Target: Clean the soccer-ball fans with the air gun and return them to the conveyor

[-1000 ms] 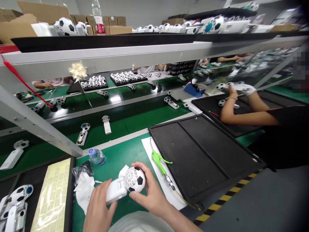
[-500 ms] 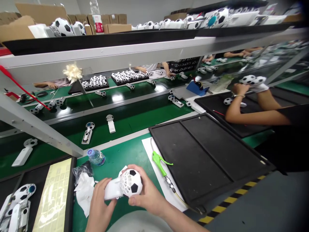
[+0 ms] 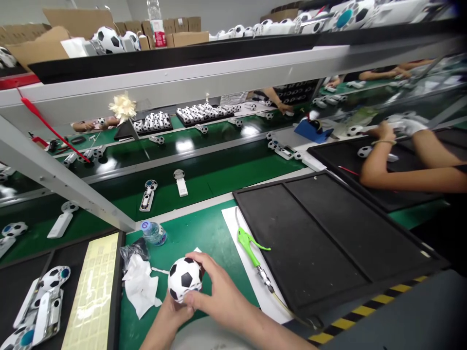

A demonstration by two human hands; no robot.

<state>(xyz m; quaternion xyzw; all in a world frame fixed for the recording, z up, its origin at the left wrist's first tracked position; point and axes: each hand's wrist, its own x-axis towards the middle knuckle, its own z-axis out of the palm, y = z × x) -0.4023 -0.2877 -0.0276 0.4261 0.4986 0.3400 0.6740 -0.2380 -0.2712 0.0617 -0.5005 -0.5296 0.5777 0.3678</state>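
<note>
Between my two hands is a white soccer-ball-headed device (image 3: 185, 279), its black-patched round head turned up toward me. My right hand (image 3: 224, 294) grips the head from the right, thumb in front and fingers over the far side. From below and to the left, my left hand (image 3: 170, 313) closes around the lower part; the handle is hidden behind the head and the hand. Left of the device lie a crumpled white tissue (image 3: 140, 287) and a thin white stick (image 3: 159, 270). A small plastic bottle (image 3: 153, 233) lies behind them.
A green air blow gun (image 3: 248, 248) lies on white paper beside a black tray (image 3: 302, 238). At left, another tray holds similar devices (image 3: 47, 311) and a yellow label sheet (image 3: 93, 291). A conveyor (image 3: 211, 182) carries more devices. A co-worker's arm (image 3: 401, 175) reaches in at right.
The device has been turned: its white handle and mesh side, visible before, are now out of sight, and the patched side faces me. Both hands appear shifted slightly; the view has swung left.
</note>
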